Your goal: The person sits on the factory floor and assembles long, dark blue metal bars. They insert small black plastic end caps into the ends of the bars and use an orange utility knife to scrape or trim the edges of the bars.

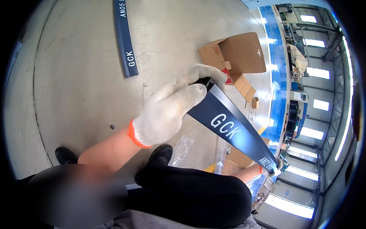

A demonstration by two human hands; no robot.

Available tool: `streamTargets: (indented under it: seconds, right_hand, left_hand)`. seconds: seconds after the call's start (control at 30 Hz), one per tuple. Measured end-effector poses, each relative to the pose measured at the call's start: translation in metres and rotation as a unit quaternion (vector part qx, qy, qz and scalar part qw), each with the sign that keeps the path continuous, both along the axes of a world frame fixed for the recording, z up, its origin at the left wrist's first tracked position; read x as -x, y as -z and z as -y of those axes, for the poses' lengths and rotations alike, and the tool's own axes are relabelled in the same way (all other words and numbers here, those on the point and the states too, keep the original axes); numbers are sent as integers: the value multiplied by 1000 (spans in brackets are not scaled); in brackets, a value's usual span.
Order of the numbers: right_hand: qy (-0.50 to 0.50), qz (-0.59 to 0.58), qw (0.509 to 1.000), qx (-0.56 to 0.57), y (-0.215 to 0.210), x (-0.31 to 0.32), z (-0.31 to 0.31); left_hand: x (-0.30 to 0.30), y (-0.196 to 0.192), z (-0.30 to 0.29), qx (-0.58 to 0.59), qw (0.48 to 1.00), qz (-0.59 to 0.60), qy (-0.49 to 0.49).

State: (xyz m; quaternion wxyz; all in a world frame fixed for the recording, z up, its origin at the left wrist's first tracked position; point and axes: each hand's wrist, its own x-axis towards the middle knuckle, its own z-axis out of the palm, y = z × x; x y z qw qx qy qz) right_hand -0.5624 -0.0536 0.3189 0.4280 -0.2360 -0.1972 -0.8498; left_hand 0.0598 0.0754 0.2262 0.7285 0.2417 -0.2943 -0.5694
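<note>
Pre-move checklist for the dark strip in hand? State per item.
1. Left hand grip on the near end of the dark strip: ok, gloved fingers wrapped over it.
2. Right hand grip on the far end: cannot tell, mostly hidden behind the strip.
3. Strip off the floor: ok, held between both hands.
4. Second strip out of the way: ok, lies apart on the floor.
5. Cardboard box clearance: cannot tell, open box sits just beyond the left hand.
6. Footing: not ok, clear plastic wrap beside the shoe.
</note>
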Motion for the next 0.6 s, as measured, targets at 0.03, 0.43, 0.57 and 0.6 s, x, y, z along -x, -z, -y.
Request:
streamTargets:
  seconds: [0.03,0.43,0.57,0.6]
  right_hand:
    - [10,9,1000,3,0,9,-1]
    - [79,-39,995,-51,-20,9,-25]
    - [83,-57,994,-43,-32,8,-33]
    - [84,-63,994,-43,-35,9,-33]
  left_hand:
    - [3,1,-1,12,1000,7,-5]
    - [11,-28,-23,-7,959,251,-128]
    - [17,-26,-24,-74,947,285,-131]
    - [18,-24,-23,-75,949,279,-127]
